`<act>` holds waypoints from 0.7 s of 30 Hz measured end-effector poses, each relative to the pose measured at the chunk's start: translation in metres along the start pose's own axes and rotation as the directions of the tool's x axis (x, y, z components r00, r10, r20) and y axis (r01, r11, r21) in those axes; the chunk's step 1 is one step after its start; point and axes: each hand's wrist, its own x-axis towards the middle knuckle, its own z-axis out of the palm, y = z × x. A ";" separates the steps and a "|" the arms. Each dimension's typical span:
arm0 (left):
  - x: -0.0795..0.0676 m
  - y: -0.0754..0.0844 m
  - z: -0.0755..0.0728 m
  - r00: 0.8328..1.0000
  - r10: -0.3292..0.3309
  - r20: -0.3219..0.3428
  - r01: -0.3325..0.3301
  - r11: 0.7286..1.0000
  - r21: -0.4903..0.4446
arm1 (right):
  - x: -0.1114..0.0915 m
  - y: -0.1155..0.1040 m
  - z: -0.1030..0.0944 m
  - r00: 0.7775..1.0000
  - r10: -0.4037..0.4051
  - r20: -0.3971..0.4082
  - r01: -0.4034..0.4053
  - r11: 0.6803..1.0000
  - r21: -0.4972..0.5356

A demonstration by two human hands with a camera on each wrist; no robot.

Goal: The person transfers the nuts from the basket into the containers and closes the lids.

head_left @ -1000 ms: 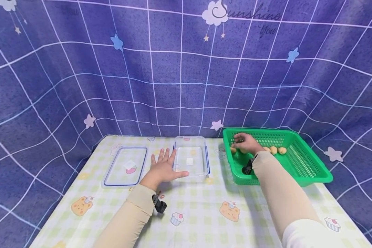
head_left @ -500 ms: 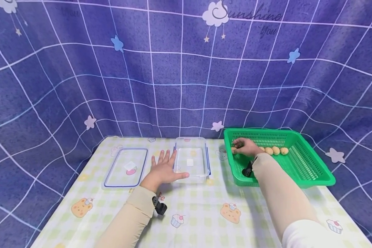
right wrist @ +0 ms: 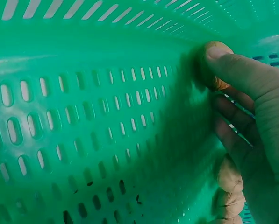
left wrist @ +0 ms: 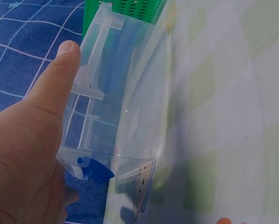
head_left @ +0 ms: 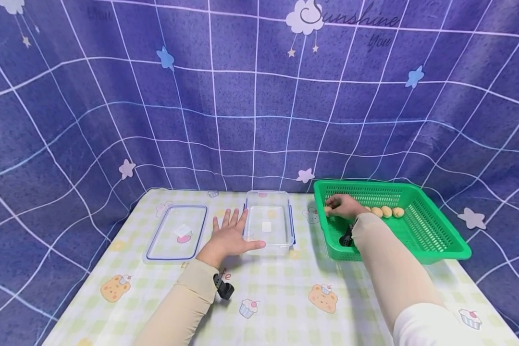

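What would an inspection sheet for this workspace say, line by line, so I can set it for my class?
Surface: table under a checked, cartoon-print tablecloth.
Basket: green, on the right, holding a row of tan roundish pieces; partly hidden, total uncertain.
Container: clear, in the middle, lid off.
Lid: clear with a blue seal line, flat, left of the container.
Clutter: nothing seen.
Left hand: fingers spread, thumb at the container's near rim; contact unclear.
Right hand: inside the basket, pinching one tan piece.
Wrists: a black device on each.
Cables: nothing seen.
Surroundings: blue-purple curtain with grid lines, stars and clouds.
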 end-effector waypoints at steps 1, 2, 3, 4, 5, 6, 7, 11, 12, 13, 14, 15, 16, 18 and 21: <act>0.000 0.000 0.000 1.000 0.001 0.001 -0.001 1.000 -0.002 | 0.000 0.000 0.000 1.000 0.001 0.003 -0.001 1.000 -0.009; 0.000 0.000 0.000 1.000 0.001 0.001 -0.001 1.000 -0.001 | 0.000 -0.001 0.000 1.000 0.004 0.005 -0.004 1.000 -0.014; 0.001 0.000 0.001 1.000 0.002 0.000 -0.002 1.000 -0.002 | 0.000 -0.001 0.000 1.000 0.007 0.008 -0.007 1.000 -0.018; 0.001 0.000 0.001 1.000 0.003 -0.002 -0.003 1.000 -0.004 | 0.000 -0.002 0.000 1.000 0.014 0.011 -0.014 1.000 -0.019; 0.001 -0.001 0.001 1.000 0.003 -0.003 -0.003 1.000 -0.004 | 0.000 -0.002 0.000 1.000 0.013 0.015 -0.013 1.000 -0.025; 0.001 -0.001 0.002 1.000 0.005 -0.003 -0.005 1.000 -0.005 | 0.000 -0.002 0.000 1.000 0.014 0.018 -0.013 0.999 -0.032; 0.001 -0.001 0.001 1.000 0.006 -0.006 -0.006 1.000 -0.009 | 0.000 -0.003 0.000 1.000 0.016 0.020 -0.015 0.999 -0.039; 0.000 -0.002 0.000 1.000 0.008 -0.005 -0.008 1.000 -0.008 | 0.002 -0.004 0.001 0.999 0.011 0.033 -0.009 0.997 -0.071; -0.001 -0.002 0.000 1.000 0.008 -0.004 -0.008 1.000 -0.007 | 0.003 -0.004 0.001 0.999 0.011 0.034 -0.009 0.997 -0.076; -0.001 -0.002 -0.001 1.000 0.008 -0.004 -0.009 1.000 -0.008 | 0.003 -0.005 0.001 0.999 0.007 0.037 -0.005 0.997 -0.077; -0.001 -0.002 -0.001 1.000 0.011 -0.005 -0.011 1.000 -0.007 | 0.003 -0.005 0.001 0.999 0.006 0.040 -0.003 0.997 -0.074; -0.001 -0.002 -0.002 1.000 0.016 -0.007 -0.016 1.000 -0.007 | 0.003 -0.005 0.000 0.999 0.001 0.044 0.002 0.998 -0.070; -0.001 -0.002 -0.002 1.000 0.023 -0.009 -0.023 1.000 -0.009 | 0.003 -0.005 0.000 0.999 -0.001 0.046 0.004 0.998 -0.063; 0.000 -0.002 -0.002 0.999 0.036 -0.010 -0.036 0.999 -0.016 | 0.003 -0.004 -0.002 0.999 0.011 0.047 -0.009 0.999 -0.048; 0.003 -0.002 -0.001 0.999 0.052 -0.003 -0.052 0.998 -0.020 | 0.002 -0.006 -0.006 0.999 0.010 0.044 -0.009 1.000 -0.023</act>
